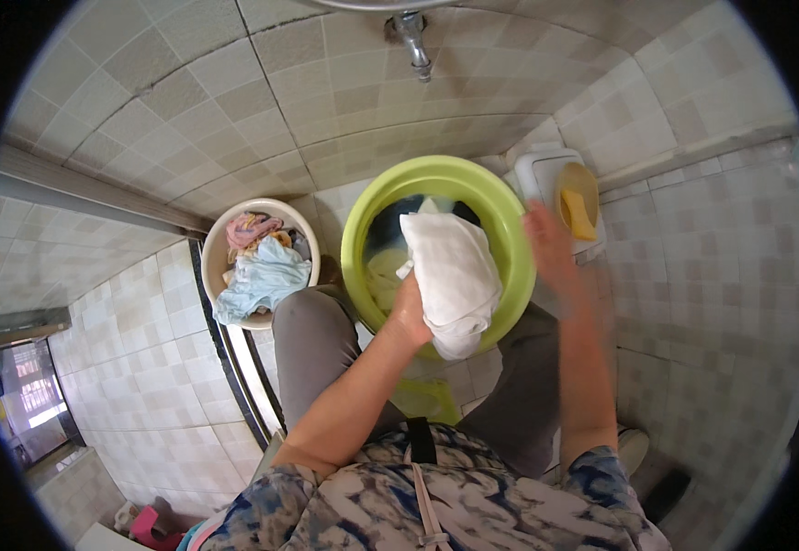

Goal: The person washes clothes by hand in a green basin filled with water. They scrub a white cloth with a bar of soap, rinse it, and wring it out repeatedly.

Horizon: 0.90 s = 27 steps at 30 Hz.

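Observation:
A folded, wet-looking white cloth [455, 271] is draped over my left hand [409, 310], which grips it from beneath above the lime-green basin [355, 241]. Most of my left fingers are hidden under the cloth. Inside the basin, dark and pale fabrics lie in cloudy water. My right hand [546, 241] is smeared by motion beyond the basin's right rim, so its fingers cannot be made out. Nearest to it is a tan oval dish [566, 179] with a yellow block [580, 219] in it; whether that is soap or a sponge, I cannot tell.
Left of the basin stands a cream tub [211, 250] heaped with pink and light-blue clothes [269, 275]. The oval dish rests on a white lidded container [535, 169]. A metal tap [413, 44] juts from the tiled wall ahead. My knees flank the basin.

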Motion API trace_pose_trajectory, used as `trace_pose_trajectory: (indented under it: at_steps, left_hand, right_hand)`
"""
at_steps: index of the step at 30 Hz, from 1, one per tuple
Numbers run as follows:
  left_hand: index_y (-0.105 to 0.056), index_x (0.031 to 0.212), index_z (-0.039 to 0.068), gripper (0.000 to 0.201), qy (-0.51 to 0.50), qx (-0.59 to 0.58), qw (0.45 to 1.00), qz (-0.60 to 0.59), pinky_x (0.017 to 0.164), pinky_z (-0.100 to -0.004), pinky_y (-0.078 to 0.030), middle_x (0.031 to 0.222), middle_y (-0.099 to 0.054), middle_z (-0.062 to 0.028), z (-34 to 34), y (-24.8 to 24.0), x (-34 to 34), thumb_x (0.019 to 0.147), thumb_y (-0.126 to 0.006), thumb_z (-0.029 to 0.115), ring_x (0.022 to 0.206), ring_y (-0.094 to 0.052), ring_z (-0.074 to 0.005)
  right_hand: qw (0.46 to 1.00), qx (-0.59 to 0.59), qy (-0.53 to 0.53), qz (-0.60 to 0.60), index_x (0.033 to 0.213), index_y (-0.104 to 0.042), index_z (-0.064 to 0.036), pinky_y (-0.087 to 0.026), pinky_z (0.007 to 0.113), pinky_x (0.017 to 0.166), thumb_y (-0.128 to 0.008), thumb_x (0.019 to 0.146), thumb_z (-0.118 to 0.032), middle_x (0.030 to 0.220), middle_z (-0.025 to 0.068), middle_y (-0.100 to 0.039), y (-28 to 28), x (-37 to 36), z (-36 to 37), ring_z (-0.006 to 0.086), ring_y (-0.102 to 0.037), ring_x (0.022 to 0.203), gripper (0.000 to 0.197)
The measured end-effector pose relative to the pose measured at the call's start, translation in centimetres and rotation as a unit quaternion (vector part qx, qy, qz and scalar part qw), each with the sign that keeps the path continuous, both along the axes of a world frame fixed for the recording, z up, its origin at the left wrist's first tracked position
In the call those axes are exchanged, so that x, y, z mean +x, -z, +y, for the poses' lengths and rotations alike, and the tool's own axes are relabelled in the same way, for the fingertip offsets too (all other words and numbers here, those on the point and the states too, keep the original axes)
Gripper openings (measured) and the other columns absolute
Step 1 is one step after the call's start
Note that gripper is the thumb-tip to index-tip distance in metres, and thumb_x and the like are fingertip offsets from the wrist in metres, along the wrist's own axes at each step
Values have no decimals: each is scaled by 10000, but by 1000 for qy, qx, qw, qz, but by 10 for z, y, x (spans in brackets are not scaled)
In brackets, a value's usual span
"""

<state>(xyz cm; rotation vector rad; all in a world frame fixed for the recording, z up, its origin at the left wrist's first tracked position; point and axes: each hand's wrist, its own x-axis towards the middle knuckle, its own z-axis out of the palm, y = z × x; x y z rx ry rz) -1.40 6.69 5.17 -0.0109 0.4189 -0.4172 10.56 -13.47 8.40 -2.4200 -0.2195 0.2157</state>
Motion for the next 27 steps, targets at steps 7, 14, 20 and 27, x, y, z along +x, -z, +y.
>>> trace_pose_trajectory:
  at_steps: [7, 14, 20, 27]
  left_hand:
    - [-430, 1257, 58, 475, 12, 76, 997, 0, 945, -415, -410, 1229, -509, -112, 0, 10, -6, 936, -323, 391, 1084, -518, -270]
    - [-410, 1273, 57, 520, -25, 175, 978, 110, 968, -409, -389, 1241, -493, -110, 2, 3, 1, 929, -318, 436, 1103, -502, -265]
    - [-479, 1143, 87, 406, -106, -17, 992, -64, 808, -369, -478, 1047, -568, -93, -3, 39, -16, 900, -431, 408, 922, -564, -223]
    - [-463, 1185, 30, 372, 78, 195, 976, 64, 786, -400, -509, 1088, -580, -102, -10, 20, -14, 933, -369, 287, 937, -599, -240]
  right_hand:
    - [946, 256, 84, 178, 1042, -577, 5, -444, 282, 729, -570, 861, -275, 921, 72, -607, 53, -43, 43, 152, -557, 786, 333]
    - [895, 416, 115, 109, 863, -598, -36, -428, 230, 628, -520, 887, -195, 763, 8, -569, -2, -67, 55, 63, -497, 684, 179]
    - [986, 34, -99, -131, 946, -593, -95, -475, 417, 579, -544, 803, -226, 675, 168, -601, -27, -156, 149, 360, -590, 609, 200]
    - [985, -123, 90, -85, 990, -555, -81, -455, 469, 628, -419, 885, -303, 753, 205, -615, 24, -62, 101, 406, -585, 703, 281]
